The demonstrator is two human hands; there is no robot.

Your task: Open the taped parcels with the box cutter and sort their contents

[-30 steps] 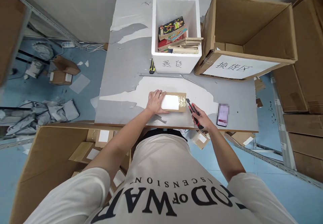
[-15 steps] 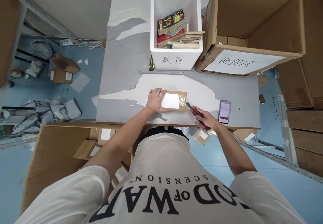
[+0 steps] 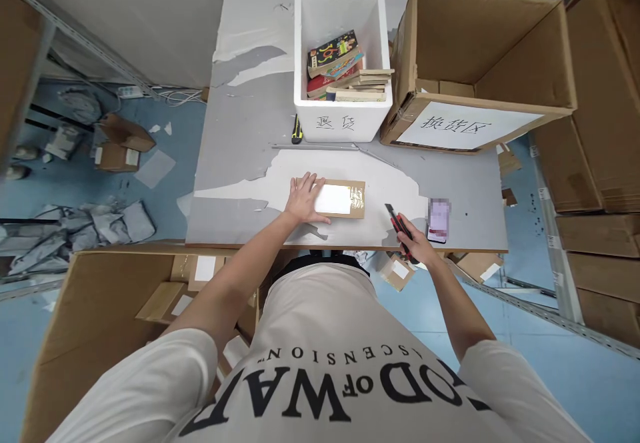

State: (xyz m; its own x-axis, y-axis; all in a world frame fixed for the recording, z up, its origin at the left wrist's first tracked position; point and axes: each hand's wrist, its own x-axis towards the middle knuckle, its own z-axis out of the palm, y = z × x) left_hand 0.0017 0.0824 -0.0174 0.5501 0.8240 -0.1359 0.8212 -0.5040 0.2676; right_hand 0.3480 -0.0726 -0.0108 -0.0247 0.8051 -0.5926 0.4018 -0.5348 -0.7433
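A small flat cardboard box with a white label and clear tape on its right end lies on the table. My left hand holds its left end, fingers spread along the far side and thumb at the near edge. To the right, apart from the box, my right hand is closed around a black and red utility knife. The knife's tip points away from me and slightly left. A phone lies just right of that hand.
Behind the work spot stand a white foam box of books and a large open carton. A yellow and black cutter lies beside the foam box. At my left, below the table edge, an open carton holds several parcels.
My right hand has drawn the utility knife back from the taped end of the box, leaving a gap. My left hand stays on the box. The whole view has shifted slightly.
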